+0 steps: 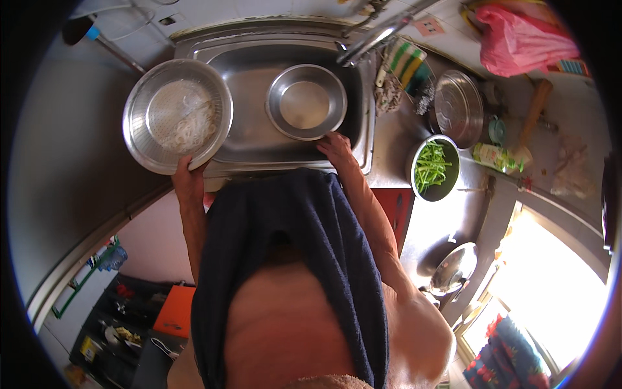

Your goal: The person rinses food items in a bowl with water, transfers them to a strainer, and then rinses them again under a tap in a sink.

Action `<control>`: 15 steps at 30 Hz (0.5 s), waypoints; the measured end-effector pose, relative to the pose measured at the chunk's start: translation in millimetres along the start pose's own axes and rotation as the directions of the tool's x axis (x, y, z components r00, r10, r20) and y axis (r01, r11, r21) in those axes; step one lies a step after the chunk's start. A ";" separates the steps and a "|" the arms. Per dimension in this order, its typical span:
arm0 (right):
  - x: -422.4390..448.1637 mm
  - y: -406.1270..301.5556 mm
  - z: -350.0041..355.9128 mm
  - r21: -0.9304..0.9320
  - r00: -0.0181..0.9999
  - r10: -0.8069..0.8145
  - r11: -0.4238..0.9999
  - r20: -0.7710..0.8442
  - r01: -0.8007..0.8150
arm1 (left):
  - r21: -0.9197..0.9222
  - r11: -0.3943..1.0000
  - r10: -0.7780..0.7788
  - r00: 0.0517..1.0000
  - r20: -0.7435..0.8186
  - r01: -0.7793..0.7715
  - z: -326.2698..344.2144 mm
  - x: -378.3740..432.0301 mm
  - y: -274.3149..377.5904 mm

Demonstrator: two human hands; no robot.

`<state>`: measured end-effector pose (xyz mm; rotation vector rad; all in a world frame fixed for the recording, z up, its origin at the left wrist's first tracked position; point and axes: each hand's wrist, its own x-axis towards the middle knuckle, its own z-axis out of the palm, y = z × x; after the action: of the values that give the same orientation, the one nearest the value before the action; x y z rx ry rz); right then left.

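Observation:
My left hand (188, 176) grips the near rim of a large stainless steel colander (138, 109), held at the left side of the sink. Wet white noodles (194, 131) lie bunched toward the right of its perforated bottom. Inside the stainless steel sink (243, 141) is a smaller metal bowl (277, 119) with a little cloudy liquid (305, 104) in it. My right hand (336, 147) has that bowl by its near rim, the thumb at the edge and the fingers partly hidden under it.
The faucet (369, 44) reaches over the sink's back right corner. On the right counter stand a pot of cut green vegetables (431, 167), a round metal pan (457, 109) and a striped cloth (406, 61). A pot lid (454, 270) leans farther right. A dark towel (291, 204) hangs before my chest.

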<state>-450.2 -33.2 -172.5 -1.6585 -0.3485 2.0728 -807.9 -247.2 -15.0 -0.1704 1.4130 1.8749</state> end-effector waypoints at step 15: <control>9.2 -0.1 44.7 -0.083 0.988 -0.072 0.993 0.134 0.084 | -0.005 1.000 0.028 0.999 0.026 -0.028 14.5 -15.9 18.9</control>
<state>-494.9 -24.7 -169.6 -1.5363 -0.5472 2.1403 -804.2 -244.2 13.2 -0.1289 1.4003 1.8965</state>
